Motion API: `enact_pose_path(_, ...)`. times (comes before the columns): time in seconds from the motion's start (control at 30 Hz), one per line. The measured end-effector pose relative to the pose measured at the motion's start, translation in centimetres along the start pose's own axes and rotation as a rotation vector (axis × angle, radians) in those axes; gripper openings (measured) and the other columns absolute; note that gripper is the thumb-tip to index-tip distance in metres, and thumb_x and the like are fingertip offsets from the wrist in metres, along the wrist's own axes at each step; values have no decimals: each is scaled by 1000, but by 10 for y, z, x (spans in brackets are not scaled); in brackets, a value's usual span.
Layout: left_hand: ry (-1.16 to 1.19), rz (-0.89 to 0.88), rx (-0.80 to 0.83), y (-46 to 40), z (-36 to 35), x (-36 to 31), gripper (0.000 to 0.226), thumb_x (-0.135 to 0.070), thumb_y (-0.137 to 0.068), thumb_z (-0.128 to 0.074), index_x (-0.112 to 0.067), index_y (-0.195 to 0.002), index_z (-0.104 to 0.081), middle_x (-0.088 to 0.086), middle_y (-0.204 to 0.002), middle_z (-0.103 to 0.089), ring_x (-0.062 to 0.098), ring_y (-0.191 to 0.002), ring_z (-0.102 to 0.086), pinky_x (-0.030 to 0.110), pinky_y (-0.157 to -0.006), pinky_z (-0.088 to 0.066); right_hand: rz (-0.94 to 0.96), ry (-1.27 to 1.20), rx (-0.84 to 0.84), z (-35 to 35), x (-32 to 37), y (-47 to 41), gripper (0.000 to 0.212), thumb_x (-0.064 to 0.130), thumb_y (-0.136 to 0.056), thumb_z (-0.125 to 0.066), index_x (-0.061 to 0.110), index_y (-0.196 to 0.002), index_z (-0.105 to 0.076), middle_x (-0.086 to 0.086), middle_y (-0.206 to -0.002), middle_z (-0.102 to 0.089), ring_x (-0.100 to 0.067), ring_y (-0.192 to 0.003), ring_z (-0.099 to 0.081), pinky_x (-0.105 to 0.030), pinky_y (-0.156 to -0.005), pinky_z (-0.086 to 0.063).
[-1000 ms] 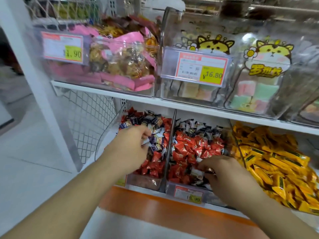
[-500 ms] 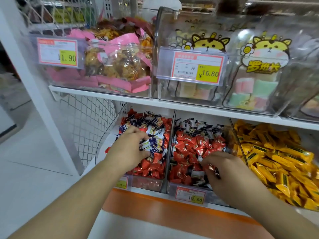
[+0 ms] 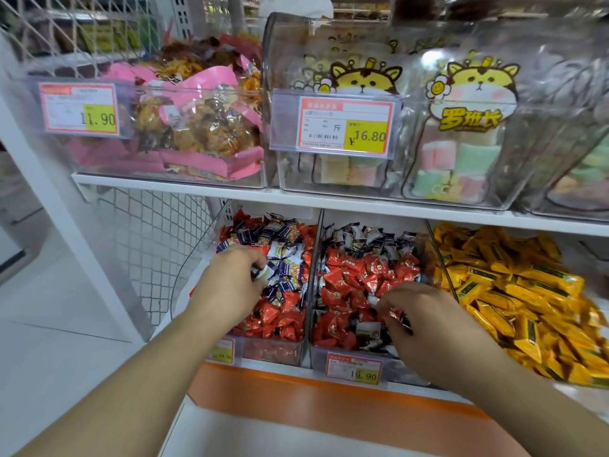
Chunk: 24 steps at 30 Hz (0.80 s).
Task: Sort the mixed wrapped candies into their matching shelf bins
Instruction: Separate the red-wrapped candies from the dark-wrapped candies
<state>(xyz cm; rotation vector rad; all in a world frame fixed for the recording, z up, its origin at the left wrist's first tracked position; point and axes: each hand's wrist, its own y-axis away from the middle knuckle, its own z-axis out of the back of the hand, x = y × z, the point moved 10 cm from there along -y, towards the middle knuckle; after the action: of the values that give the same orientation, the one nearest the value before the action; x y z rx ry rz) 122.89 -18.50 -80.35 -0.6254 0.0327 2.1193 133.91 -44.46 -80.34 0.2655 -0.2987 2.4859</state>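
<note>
My left hand (image 3: 227,285) is in the left bin (image 3: 270,352) on the lower shelf, fingers pinched on a white-and-blue candy (image 3: 268,271) near the bin's left wall. My right hand (image 3: 428,321) is at the front of the middle bin (image 3: 349,361), fingers clenched around a red candy (image 3: 393,315). Yellow candies (image 3: 514,291) fill the right bin.

A shop: shelves of clear bins (image 3: 389,361) heaped with wrapped candies (image 3: 356,275), fronted by price tags (image 3: 346,127).

Bright, even shop light; glare on the clear bins (image 3: 362,54), edges bent and softly blurred.
</note>
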Motion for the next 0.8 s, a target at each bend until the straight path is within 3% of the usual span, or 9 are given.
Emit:
enact_pose_path(0.1,114,109,-18,-1,8,12,23,-21,-89,-81,-28,-110,-73,-16,-85,-58,-1,-74,-58,15,-62,-41,-6,-10,0,1,-1,0,17,25,-96,-59,30,-107,-70,17,-107,-63,-6,-98,-62,-32,-82,-59)
enact_pose_path(0.17,167,135,-17,-1,12,16,23,-22,-88,-82,-27,-108,-73,-18,-84,-61,-4,-76,-59,12,-59,-39,-5,-11,2,1,-2,-1,17,25,-96,-59,31,-107,-70,18,-106,-63,-6,-97,-61,-32,-82,-59)
enact_pose_path(0.33,415,193,13,0,19,20,22,-17,-85,-85,-20,-103,-73,-4,-96,-72,9,-89,-69,25,-84,-57,1,-19,7,3,-1,-1,19,24,-96,-59,32,-110,-69,18,-107,-62,-7,-98,-61,-32,-82,-59)
enact_pose_path(0.43,642,219,3,8,32,5,24,-16,-83,-86,-20,-102,-73,0,-95,-75,15,-87,-74,25,-83,-56,-5,-44,-6,7,2,0,26,26,-97,-59,35,-121,-66,18,-116,-64,-6,-105,-62,-30,-86,-58)
enact_pose_path(0.53,908,221,117,21,29,-25,31,-14,-84,-83,-13,-113,-72,7,-95,-79,24,-85,-78,31,-86,-56,-31,-167,-44,18,9,1,39,32,-99,-62,36,-137,-56,21,-126,-63,1,-112,-59,-12,-90,-50)
enact_pose_path(0.6,1014,192,219,32,17,-52,34,-11,-85,-81,-8,-117,-70,11,-97,-79,29,-89,-77,33,-86,-59,-58,-323,-46,24,17,3,48,41,-97,-66,41,-142,-49,28,-122,-62,9,-112,-56,-6,-89,-44)
enact_pose_path(0.7,1060,153,352,49,-9,-86,31,-8,-85,-80,-5,-115,-71,12,-99,-79,30,-94,-77,31,-84,-62,-85,-527,-49,29,25,7,45,45,-92,-72,46,-134,-54,29,-111,-66,10,-108,-60,-15,-91,-51)
enact_pose_path(0.8,989,125,396,56,-27,-99,30,-18,-81,-88,-14,-108,-75,6,-99,-79,25,-93,-77,43,-91,-61,-86,-481,-132,41,21,10,17,29,-94,-74,37,-108,-71,24,-92,-70,6,-91,-65,-16,-76,-55)
